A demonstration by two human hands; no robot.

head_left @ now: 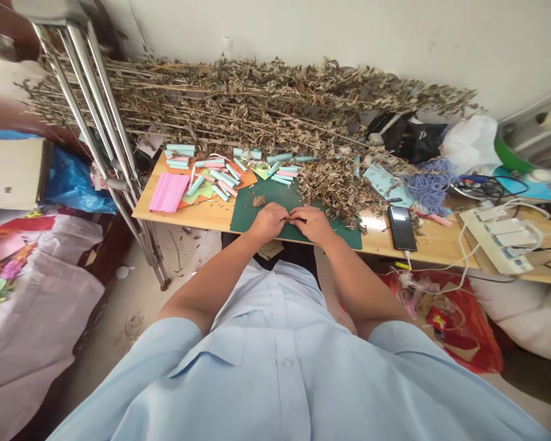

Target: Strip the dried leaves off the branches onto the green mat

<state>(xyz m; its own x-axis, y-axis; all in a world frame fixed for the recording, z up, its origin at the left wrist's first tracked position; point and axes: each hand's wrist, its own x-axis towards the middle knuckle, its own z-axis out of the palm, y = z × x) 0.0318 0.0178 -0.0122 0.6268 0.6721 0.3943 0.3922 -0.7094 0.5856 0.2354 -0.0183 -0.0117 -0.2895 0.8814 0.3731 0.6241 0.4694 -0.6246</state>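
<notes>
My left hand and my right hand meet fingertip to fingertip over the front of a dark green mat. Both have their fingers drawn together in a pinch. Whatever lies between them is too small and covered to make out. Just beyond my left hand sits a small brown clump, apparently crumbled dried leaf. A loose heap of dried leaves spreads over the mat's right side, behind my right hand. Several rolled paper tubes, pale blue and pink, lie left and behind the mat.
Long dried leafy stalks cover the back. Pink paper lies left; a phone on a cable, purple yarn and a power strip are right. Metal crutches lean at the table's left end. Below right is a red bag.
</notes>
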